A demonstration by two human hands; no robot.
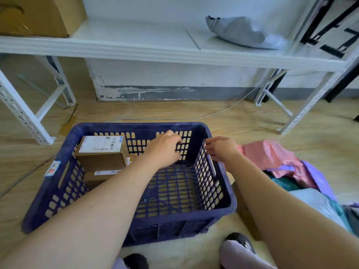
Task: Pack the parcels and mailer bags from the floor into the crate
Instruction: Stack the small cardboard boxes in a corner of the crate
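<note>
I judge the packing is at an early step: two stiff cardboard parcels (pixel 101 152) stand stacked in the far left corner of the blue lattice plastic crate (pixel 171 230). The left hand (pixel 165 148) hangs inside it, loosely curled and holding nothing. The right hand (pixel 221 148) touches the right rim; whether it grips I cannot tell. The next move calls for a reach right to the soft, crinkled mailer bags (pixel 272 158) on the floor.

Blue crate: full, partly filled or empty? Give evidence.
Partly filled: the crate holds cardboard boxes in its far left corner; most of its mesh floor is bare.
</note>
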